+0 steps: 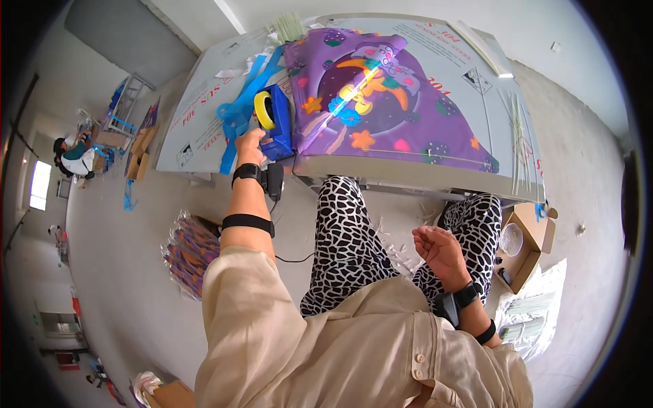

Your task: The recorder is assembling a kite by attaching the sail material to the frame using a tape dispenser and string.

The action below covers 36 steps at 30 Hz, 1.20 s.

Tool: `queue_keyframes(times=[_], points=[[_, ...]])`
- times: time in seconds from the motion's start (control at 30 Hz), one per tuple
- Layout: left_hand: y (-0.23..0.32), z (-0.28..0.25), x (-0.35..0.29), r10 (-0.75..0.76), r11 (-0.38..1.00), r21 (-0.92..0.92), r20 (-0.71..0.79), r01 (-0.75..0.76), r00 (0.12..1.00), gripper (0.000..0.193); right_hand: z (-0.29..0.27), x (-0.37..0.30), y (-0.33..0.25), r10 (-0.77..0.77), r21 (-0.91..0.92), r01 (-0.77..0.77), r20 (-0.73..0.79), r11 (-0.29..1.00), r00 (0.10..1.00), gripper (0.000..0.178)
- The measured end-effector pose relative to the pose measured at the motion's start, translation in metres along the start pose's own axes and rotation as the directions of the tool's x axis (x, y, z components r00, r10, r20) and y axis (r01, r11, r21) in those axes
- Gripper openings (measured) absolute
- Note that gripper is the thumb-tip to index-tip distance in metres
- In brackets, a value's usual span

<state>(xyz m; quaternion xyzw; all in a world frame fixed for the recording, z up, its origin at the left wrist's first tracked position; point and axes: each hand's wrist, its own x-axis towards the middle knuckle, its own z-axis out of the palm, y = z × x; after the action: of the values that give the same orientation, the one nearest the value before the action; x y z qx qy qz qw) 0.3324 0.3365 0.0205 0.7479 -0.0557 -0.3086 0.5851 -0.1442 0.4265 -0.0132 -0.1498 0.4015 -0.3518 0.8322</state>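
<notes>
I see smooth, hard-looking plastic on the blue tape dispenser [282, 114]; the purple sheet [435, 129] looks thin and glossy; the tabletop [197, 115] smooth, faintly shiny; my beige shirt [340, 347] satiny cloth; the box [537, 224] matt cardboard.

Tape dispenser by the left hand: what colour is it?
The tape dispenser is blue, seen best in the head view.

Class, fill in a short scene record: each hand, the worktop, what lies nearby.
Left hand: at the near left of the blue tape dispenser, contact unclear
Right hand: above the right thigh, fingers curled, nothing visible in it
Tape roll: yellow, in the dispenser
Worktop: purple printed sheet right of the dispenser, blue strips left of it
Cardboard box: open, right of that thigh
</notes>
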Motion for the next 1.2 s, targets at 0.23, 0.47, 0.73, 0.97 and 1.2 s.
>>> queue_keyframes(times=[0.23,0.47,0.73,0.97,1.2], points=[[-0.001,0.000,-0.010,0.148,0.986,-0.071,-0.001,-0.148,0.989,0.035,-0.001,0.006,0.003,0.026,-0.013,-0.026,-0.021,1.000,0.999,0.013],[-0.031,-0.009,-0.027,0.015,0.993,-0.112,-0.047,-0.020,0.999,0.044,-0.010,0.011,0.004,0.046,0.015,-0.045,-0.045,0.999,0.998,0.011],[-0.053,-0.011,-0.019,-0.100,0.951,-0.289,0.037,0.106,0.994,0.041,-0.012,0.015,0.003,0.060,0.023,-0.059,-0.044,0.998,0.997,0.011],[-0.077,-0.027,0.001,-0.263,0.880,-0.345,0.215,0.325,0.941,0.029,-0.009,0.017,0.003,0.070,0.051,-0.069,-0.025,0.996,0.997,0.013],[-0.074,-0.014,-0.020,0.143,0.975,-0.137,-0.216,-0.175,0.966,0.034,-0.010,0.013,-0.002,0.042,-0.009,-0.042,-0.039,0.999,0.998,0.012]])
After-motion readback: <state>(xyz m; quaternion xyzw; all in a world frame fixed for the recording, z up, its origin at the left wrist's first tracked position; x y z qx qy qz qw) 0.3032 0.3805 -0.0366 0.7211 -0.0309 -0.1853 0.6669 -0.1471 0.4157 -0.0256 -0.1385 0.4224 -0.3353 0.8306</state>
